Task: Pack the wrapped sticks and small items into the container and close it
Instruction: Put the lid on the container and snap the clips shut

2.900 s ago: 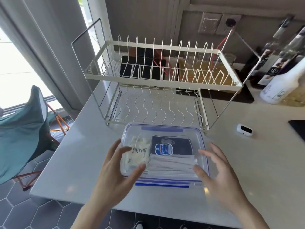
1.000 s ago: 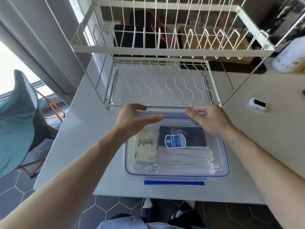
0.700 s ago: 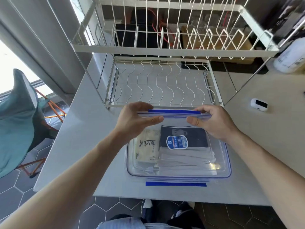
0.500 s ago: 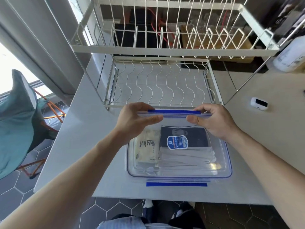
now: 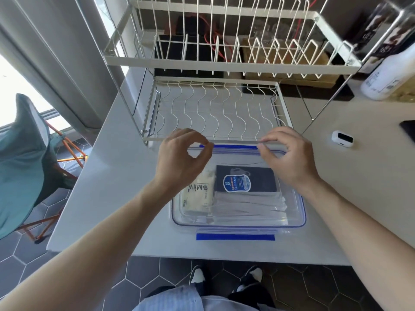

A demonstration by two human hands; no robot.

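Pinching far latch [image 5: 233,146]: left hand [image 5: 179,160], right hand [image 5: 289,158].

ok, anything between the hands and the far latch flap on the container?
Nothing visible. The left hand and right hand are both at the far latch flap of the container. The dish rack sits just behind the flap, not between it and the hands.

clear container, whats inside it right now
Through the lid, the clear container shows a dark packet with a blue label, a cream packet and white wrapped sticks. Anything beneath them is covered; the left hand hides the far-left corner.
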